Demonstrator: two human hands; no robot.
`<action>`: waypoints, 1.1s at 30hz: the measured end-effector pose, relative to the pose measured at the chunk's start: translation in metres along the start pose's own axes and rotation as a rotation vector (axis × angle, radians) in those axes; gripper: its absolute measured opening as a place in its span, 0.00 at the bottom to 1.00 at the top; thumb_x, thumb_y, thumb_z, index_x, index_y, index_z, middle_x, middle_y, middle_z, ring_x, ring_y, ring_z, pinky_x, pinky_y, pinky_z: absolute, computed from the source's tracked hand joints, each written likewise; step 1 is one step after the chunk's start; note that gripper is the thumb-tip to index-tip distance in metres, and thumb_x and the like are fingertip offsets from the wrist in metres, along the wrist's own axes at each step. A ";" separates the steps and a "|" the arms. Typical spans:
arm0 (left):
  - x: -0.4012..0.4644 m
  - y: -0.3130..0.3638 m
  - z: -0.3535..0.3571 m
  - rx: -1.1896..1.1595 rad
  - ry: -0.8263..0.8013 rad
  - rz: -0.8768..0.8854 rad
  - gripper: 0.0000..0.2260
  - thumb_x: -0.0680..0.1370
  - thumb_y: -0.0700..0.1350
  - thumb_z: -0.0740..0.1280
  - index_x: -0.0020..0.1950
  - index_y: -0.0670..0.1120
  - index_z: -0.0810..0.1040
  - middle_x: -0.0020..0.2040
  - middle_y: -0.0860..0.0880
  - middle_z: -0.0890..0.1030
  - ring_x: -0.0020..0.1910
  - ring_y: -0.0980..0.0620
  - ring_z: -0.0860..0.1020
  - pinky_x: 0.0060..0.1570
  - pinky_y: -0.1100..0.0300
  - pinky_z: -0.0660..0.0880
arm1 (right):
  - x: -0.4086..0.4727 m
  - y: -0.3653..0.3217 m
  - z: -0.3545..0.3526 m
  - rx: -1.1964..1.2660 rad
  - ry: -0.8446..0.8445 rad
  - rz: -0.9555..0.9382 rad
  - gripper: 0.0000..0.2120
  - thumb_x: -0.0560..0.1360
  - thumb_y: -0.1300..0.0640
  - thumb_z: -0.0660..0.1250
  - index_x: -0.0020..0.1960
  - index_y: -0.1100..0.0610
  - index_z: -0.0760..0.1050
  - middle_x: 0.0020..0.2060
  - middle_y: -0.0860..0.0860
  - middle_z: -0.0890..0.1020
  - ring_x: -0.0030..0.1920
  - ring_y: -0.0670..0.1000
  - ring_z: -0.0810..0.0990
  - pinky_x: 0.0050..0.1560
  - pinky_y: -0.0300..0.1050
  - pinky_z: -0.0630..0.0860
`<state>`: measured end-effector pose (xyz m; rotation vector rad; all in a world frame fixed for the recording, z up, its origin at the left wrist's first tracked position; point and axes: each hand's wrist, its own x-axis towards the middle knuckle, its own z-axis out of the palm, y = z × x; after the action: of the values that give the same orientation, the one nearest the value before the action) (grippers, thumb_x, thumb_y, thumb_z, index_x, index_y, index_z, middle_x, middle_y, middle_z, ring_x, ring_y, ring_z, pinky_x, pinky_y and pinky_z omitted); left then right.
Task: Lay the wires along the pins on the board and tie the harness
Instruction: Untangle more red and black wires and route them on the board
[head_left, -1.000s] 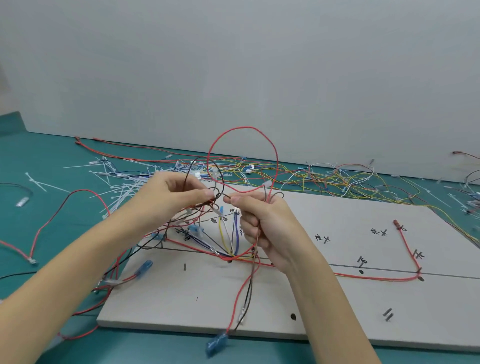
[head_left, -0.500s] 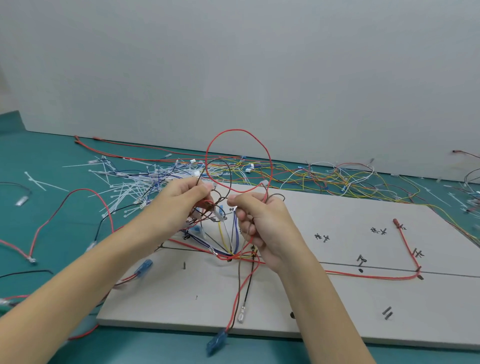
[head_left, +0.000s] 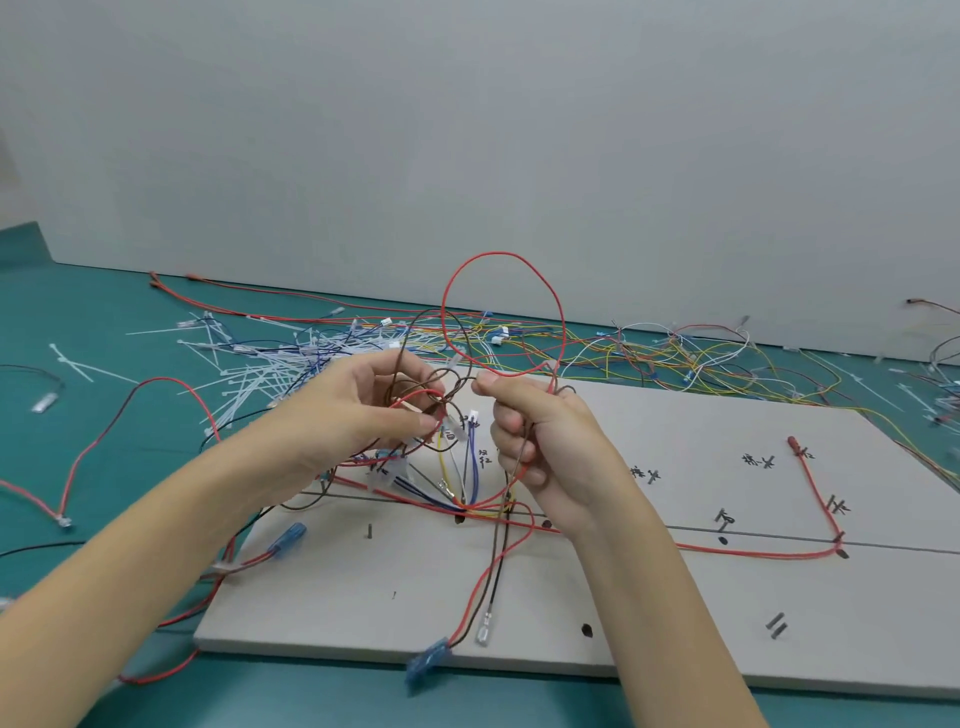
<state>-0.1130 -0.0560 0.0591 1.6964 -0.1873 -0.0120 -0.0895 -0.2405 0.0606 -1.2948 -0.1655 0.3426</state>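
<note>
A grey harness board with small pins and hand-written marks lies on the teal table. My left hand and my right hand are raised over its left part, both holding a tangle of red and brown wires. My left fingers pinch coiled brown and red strands. My right hand grips wires in its fist, with a tall red wire loop rising above it. Red and black ends hang down to a blue terminal at the front edge. One red wire lies routed along pins at the right.
A heap of white cable ties lies on the teal table at back left. Loose yellow, white and red wires spread behind the board. A red wire curves at left. A grey wall stands behind.
My hands came a little closer together while working the tangle. The red loop above my right hand grew taller and shifted slightly. The hanging ends swung a little.
</note>
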 end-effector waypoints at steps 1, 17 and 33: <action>0.001 -0.001 0.001 0.022 0.025 0.029 0.14 0.69 0.32 0.74 0.41 0.53 0.82 0.40 0.49 0.84 0.36 0.54 0.80 0.35 0.66 0.76 | 0.000 0.001 0.000 -0.004 -0.002 -0.013 0.05 0.75 0.59 0.68 0.45 0.61 0.74 0.22 0.46 0.64 0.19 0.43 0.59 0.18 0.32 0.53; 0.011 -0.011 0.004 -0.030 0.207 -0.008 0.04 0.68 0.44 0.69 0.38 0.47 0.84 0.28 0.50 0.77 0.24 0.56 0.71 0.21 0.66 0.67 | 0.004 0.013 0.006 -0.183 0.151 -0.043 0.11 0.73 0.64 0.70 0.34 0.56 0.72 0.19 0.48 0.63 0.17 0.45 0.59 0.20 0.31 0.55; 0.008 -0.013 0.004 -0.313 0.058 -0.127 0.13 0.59 0.45 0.75 0.42 0.46 0.87 0.42 0.47 0.86 0.37 0.56 0.82 0.35 0.68 0.77 | 0.000 0.009 0.012 -0.146 0.109 -0.071 0.09 0.76 0.61 0.69 0.38 0.57 0.73 0.20 0.48 0.72 0.17 0.44 0.64 0.18 0.30 0.56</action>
<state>-0.1043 -0.0596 0.0462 1.3920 -0.0315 -0.0824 -0.0951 -0.2271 0.0551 -1.4448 -0.1462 0.2017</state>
